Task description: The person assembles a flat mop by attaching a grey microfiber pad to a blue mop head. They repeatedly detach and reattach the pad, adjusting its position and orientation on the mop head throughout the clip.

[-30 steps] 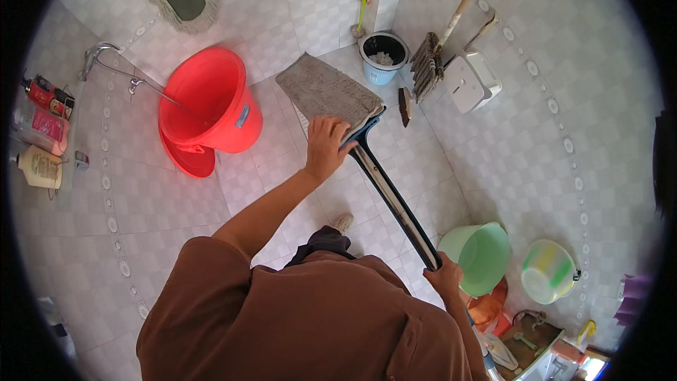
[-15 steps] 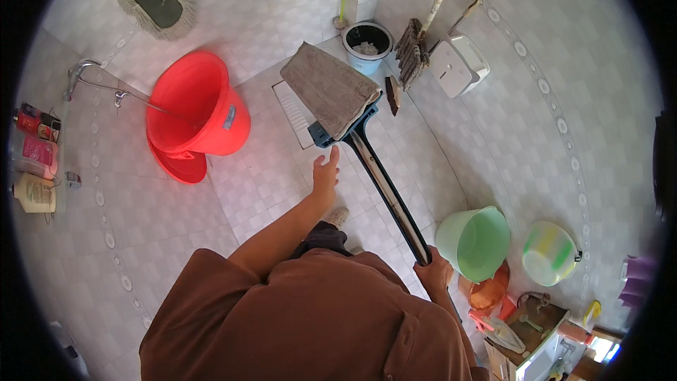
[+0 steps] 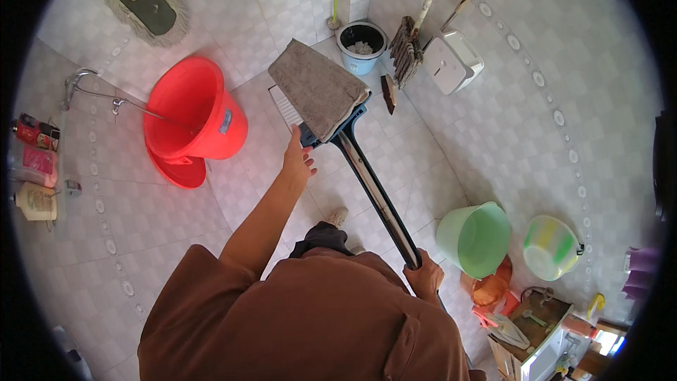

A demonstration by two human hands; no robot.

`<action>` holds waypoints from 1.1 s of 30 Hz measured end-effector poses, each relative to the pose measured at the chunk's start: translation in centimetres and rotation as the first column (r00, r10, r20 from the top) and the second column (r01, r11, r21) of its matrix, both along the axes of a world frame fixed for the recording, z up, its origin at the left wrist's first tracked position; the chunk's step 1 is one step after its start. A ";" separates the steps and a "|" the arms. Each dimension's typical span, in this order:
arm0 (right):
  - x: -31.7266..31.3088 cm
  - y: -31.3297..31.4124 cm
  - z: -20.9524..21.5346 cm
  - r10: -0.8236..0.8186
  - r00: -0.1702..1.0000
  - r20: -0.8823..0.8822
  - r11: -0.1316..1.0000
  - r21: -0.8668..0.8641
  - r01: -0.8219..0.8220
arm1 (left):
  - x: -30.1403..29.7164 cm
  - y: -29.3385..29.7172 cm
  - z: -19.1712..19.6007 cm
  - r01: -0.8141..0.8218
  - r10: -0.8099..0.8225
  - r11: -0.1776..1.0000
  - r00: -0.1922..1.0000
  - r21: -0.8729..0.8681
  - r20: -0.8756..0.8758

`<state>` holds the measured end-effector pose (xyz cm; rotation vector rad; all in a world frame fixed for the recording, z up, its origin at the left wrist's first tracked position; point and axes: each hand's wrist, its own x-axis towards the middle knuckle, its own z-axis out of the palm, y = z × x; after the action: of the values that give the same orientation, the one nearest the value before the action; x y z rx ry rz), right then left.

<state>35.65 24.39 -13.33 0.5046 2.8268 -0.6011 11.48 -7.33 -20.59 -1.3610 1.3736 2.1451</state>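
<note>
A flat mop (image 3: 377, 201) with a long black and silver handle is held up in front of me. My right hand (image 3: 425, 276) is wrapped round the handle, low at my right side. At its far end a grey-brown cloth pad (image 3: 317, 90) covers the blue mop head, whose blue frame (image 3: 349, 123) shows along the near edge. My left hand (image 3: 297, 159) reaches up to the left corner of that head. Its fingers are apart, and the fingertips are at or touching the blue corner; firm contact is hard to make out.
A large red bucket (image 3: 236, 123) stands at the left by a wall tap (image 3: 81, 77). Beyond the mop are a small bin (image 3: 360, 63), a string mop (image 3: 407, 53) and a white box (image 3: 451, 63). A green bucket (image 3: 458, 240) and a pale basin (image 3: 550, 247) sit at the right.
My left hand has moved left and up to the corner of the mop head. The mop head has shifted slightly left, while my right hand keeps its grip.
</note>
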 end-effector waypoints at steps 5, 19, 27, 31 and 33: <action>-0.3 0.1 0.0 0.024 0.997 -0.067 0.999 -0.021 -0.026 | 0.2 -6.4 -3.7 0.129 -0.122 0.949 0.992 -0.289 0.043; 0.9 2.1 2.7 0.125 0.987 -0.098 0.990 -0.059 -0.132 | -10.6 -6.9 1.3 0.111 0.257 0.815 0.811 0.569 -0.526; 2.2 5.9 3.2 0.152 0.985 -0.078 0.988 0.048 -0.148 | -13.9 -7.9 3.8 -0.065 0.354 0.883 0.742 0.465 -0.569; 3.3 6.9 5.3 0.134 0.989 -0.057 0.990 0.043 -0.131 | -14.8 -7.8 5.6 -0.136 0.389 0.890 0.722 0.435 -0.572; 2.7 7.0 5.6 0.129 0.992 -0.013 0.992 -0.007 -0.129 | -15.3 -8.7 4.9 -0.026 0.353 0.877 0.712 0.479 -0.607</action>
<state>38.36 31.41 -7.76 0.3142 2.8399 -0.5916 -3.81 -16.01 -15.74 -0.5529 0.8185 3.0487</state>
